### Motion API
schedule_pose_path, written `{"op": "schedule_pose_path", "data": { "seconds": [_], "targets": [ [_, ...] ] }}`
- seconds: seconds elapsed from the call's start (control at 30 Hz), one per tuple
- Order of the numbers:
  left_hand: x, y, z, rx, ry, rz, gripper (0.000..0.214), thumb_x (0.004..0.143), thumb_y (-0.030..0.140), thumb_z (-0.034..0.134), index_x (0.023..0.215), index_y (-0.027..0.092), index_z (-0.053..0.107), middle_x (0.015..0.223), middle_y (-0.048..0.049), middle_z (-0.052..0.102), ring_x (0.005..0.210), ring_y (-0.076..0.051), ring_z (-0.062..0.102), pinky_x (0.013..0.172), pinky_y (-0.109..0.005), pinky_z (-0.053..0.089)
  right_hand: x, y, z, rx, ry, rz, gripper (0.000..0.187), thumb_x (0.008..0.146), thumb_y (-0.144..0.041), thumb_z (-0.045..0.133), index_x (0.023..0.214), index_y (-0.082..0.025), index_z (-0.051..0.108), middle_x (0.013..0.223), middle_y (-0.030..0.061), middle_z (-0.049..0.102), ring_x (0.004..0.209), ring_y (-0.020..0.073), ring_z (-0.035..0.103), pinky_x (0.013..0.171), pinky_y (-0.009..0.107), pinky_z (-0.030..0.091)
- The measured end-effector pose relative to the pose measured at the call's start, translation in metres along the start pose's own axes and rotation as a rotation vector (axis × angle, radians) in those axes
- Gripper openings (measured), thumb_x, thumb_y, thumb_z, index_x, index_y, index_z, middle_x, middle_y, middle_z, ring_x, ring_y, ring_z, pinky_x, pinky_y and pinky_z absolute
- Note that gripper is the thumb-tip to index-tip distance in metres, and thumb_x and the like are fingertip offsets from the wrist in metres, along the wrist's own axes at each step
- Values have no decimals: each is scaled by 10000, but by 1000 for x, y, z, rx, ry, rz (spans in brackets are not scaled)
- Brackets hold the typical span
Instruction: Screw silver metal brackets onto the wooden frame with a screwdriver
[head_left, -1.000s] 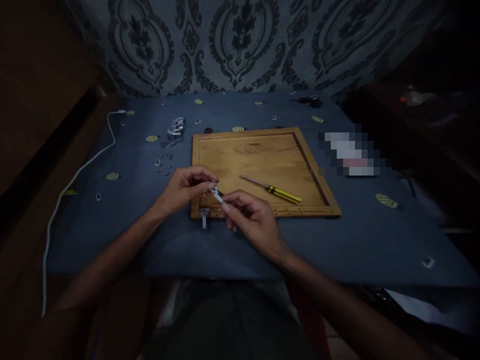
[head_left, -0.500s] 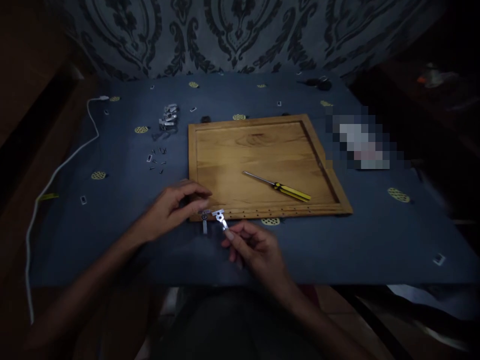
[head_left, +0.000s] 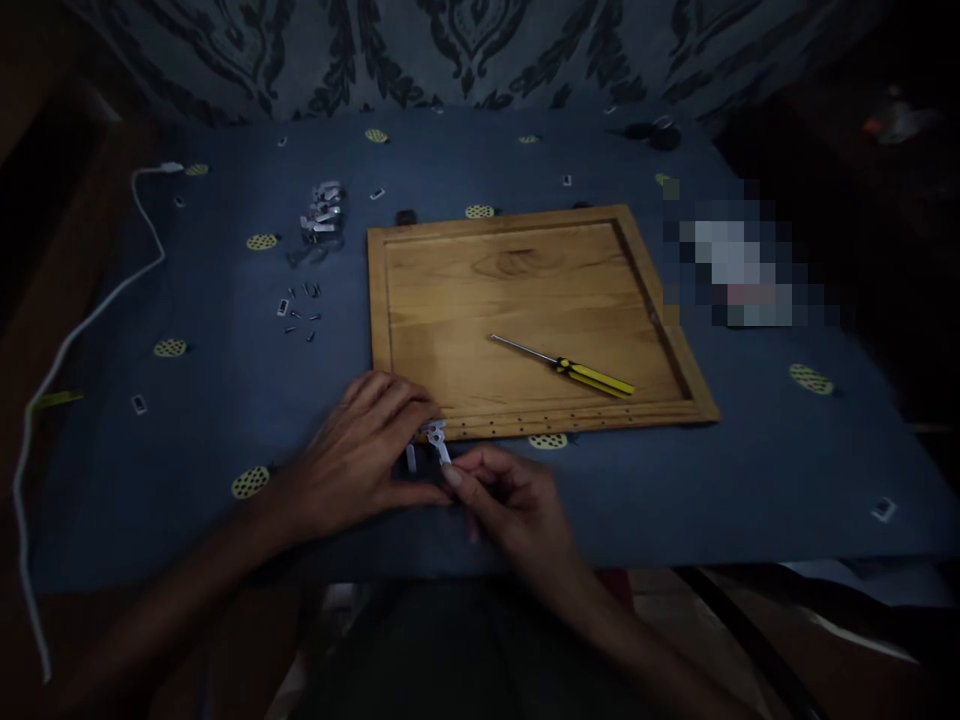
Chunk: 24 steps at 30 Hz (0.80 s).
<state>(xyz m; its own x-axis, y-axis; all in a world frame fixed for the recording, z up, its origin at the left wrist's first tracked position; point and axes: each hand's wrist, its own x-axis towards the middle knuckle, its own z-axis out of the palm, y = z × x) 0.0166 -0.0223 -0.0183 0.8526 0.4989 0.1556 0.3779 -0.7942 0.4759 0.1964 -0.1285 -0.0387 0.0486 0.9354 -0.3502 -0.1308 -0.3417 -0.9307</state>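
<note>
In my right hand, a small T-shaped metal bracket is pinched by its narrow end between thumb and fingers. Its wide end lies at the near left edge of the framed wooden panel. A second metal bracket sits just left of it at the same edge, partly covered by my left hand. That hand arches over the panel's corner, its thumb well apart from the fingers; the fingertips are close to the held bracket, and whether they touch it I cannot tell. A yellow-and-black screwdriver lies on the panel.
Several more brackets are piled on the blue patterned cloth, with loose screws nearer me. A white cable runs down the left side. A dark tool and a blurred-out object lie at right.
My left hand has moved over the panel's corner, its thumb dropping toward me below the brackets. The held bracket has shifted slightly left against the edge. The camera view has shifted a little.
</note>
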Motion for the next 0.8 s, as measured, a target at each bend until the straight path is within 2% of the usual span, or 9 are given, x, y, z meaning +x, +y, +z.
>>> {"op": "schedule_pose_path", "data": {
  "seconds": [0.17, 0.43, 0.63, 0.8],
  "targets": [
    [-1, 2, 1, 0, 1, -34, 575, 875, 598, 790, 1208, 164, 614, 1197, -103, 678, 1107, -280, 594, 951, -419, 482, 2, -1, 0, -51, 53, -51, 319, 851, -469, 745, 689, -200, 687, 579, -33, 570, 523, 95, 456, 529, 232, 412],
    [-1, 1, 3, -20, -4, -48, 498, 919, 569, 754, 1209, 185, 624, 1187, -89, 685, 1127, -281, 595, 994, -443, 483, 1, 0, -1, -105, 130, -59, 222, 806, -409, 756, 697, -215, 743, 617, 2, 638, 590, 140, 528, 562, 260, 434],
    [-7, -6, -3, -12, -14, -84, 628, 835, 579, 832, 1261, 174, 613, 1274, -116, 652, 1179, -296, 589, 985, -436, 529, 1, 3, -1, -54, 150, -39, 259, 778, -445, 793, 676, -213, 740, 605, 1, 639, 572, 131, 523, 540, 248, 436],
    [-8, -9, -11, 6, -78, -78, 699, 797, 596, 856, 1284, 163, 602, 1303, -125, 644, 1213, -305, 585, 1022, -448, 530, 1, 2, -1, -72, 144, -16, 268, 762, -458, 816, 687, -207, 758, 598, -2, 638, 567, 124, 510, 531, 239, 415]
  ]
}}
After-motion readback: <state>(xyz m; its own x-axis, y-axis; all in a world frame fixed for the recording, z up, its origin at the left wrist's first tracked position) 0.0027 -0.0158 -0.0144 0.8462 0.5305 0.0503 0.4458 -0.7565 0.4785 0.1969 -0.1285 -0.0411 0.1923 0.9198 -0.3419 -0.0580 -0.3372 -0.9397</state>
